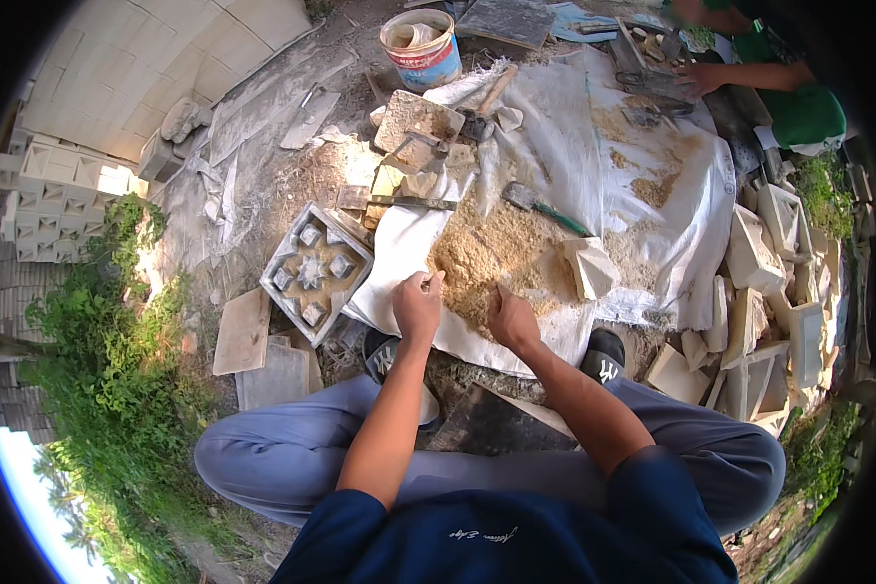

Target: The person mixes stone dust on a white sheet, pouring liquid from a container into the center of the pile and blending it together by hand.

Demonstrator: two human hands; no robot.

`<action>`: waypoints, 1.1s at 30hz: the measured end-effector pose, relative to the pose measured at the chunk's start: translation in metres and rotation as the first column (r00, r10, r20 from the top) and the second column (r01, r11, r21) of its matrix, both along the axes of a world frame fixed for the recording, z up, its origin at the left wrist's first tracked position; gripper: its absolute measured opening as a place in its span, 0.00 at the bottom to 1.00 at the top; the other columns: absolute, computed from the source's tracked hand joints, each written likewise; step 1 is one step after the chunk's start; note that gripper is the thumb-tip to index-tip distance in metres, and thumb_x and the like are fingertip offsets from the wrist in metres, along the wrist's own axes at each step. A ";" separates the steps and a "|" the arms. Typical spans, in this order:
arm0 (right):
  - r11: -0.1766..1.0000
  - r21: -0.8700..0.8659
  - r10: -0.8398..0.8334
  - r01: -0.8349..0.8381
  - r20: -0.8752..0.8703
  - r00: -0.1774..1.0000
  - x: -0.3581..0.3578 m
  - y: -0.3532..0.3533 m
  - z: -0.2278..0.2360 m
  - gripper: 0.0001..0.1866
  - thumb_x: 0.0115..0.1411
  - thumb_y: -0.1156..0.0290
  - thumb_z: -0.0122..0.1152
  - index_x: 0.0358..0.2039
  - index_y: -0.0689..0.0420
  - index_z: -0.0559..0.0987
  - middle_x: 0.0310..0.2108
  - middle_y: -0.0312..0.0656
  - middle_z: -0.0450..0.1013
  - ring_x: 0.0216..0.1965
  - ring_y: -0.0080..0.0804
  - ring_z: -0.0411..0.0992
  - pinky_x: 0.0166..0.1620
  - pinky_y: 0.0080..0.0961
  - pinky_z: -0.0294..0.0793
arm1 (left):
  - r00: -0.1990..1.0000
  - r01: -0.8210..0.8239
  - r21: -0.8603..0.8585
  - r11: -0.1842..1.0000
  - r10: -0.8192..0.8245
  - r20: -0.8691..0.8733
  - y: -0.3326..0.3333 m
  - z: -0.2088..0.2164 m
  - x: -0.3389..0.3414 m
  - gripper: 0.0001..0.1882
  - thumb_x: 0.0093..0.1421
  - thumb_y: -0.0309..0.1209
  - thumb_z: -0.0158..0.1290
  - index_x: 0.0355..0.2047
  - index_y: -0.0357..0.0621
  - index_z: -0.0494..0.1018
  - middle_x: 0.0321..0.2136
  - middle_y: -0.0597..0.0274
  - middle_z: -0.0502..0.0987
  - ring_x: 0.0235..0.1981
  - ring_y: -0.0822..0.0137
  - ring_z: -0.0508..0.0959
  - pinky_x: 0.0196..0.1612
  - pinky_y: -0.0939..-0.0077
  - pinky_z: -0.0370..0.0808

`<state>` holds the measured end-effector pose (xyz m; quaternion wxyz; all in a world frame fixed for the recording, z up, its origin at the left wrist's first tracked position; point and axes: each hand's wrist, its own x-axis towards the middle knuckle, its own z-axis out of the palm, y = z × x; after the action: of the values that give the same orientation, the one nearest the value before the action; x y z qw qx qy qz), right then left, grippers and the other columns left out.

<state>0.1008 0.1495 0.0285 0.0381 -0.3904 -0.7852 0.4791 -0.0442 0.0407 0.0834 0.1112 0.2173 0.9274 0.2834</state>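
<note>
A heap of damp yellowish sandy mix [472,255] lies on a white woven sack [399,243] between my feet. My left hand [418,306] is at the heap's near left edge, its fingers curled closed; what they hold, if anything, is too small to tell. At the near right edge is my right hand [512,319], also closed, its fingertips against the mix and their contents hidden. To the left sits a square grey mold [316,274] with a raised star and blocks inside. A trowel [545,207] with a green handle rests on the heap's far side, and a pale angular block [591,269] stands to its right.
Beyond the heap are a hammer [479,119], a flat metal strip [412,201], a dusty square slab [419,128] and a paint bucket [421,54]. Pale cast blocks [749,321] pile up at right. Another person's hand [701,80] touches a mold at far right.
</note>
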 end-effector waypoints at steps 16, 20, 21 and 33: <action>0.999 -0.043 0.014 -0.011 0.059 0.998 -0.017 -0.016 0.001 0.12 0.64 0.66 0.52 0.40 0.61 0.77 0.31 0.65 0.76 0.35 0.66 0.76 0.39 0.55 0.73 | 0.946 -0.268 -0.234 0.935 0.209 -0.248 -0.046 0.025 -0.029 0.10 0.61 0.37 0.59 0.34 0.43 0.80 0.39 0.53 0.81 0.48 0.49 0.77 0.56 0.26 0.55; 0.978 0.180 0.074 -0.109 0.195 0.978 0.011 0.010 0.031 0.22 0.65 0.65 0.52 0.58 0.57 0.69 0.41 0.64 0.76 0.40 0.66 0.76 0.43 0.56 0.74 | 0.960 -0.266 -0.086 0.960 0.256 -0.111 -0.034 0.044 -0.039 0.10 0.61 0.36 0.59 0.32 0.41 0.80 0.39 0.50 0.79 0.46 0.47 0.77 0.51 0.36 0.62; 0.976 0.199 0.033 -0.085 0.253 0.967 0.022 0.011 0.033 0.24 0.66 0.65 0.51 0.61 0.58 0.66 0.45 0.66 0.74 0.42 0.66 0.75 0.44 0.57 0.74 | 0.963 -0.261 -0.084 0.962 0.253 -0.095 -0.030 0.040 -0.035 0.10 0.61 0.36 0.59 0.32 0.41 0.80 0.39 0.50 0.79 0.46 0.47 0.77 0.51 0.36 0.62; 0.880 -0.292 -0.291 0.376 0.294 0.910 0.019 -0.084 0.028 0.09 0.65 0.75 0.46 0.44 0.63 0.69 0.28 0.60 0.76 0.24 0.56 0.78 0.27 0.50 0.76 | 0.732 -0.607 0.449 0.656 0.681 -0.007 -0.037 -0.009 0.040 0.46 0.52 0.31 0.69 0.64 0.39 0.51 0.53 0.38 0.62 0.57 0.41 0.64 0.60 0.46 0.63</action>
<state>0.1195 0.0656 0.0568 -0.0435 -0.5766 -0.6090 0.5430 -0.0038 0.0032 0.0742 -0.1276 -0.0843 0.8664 0.4753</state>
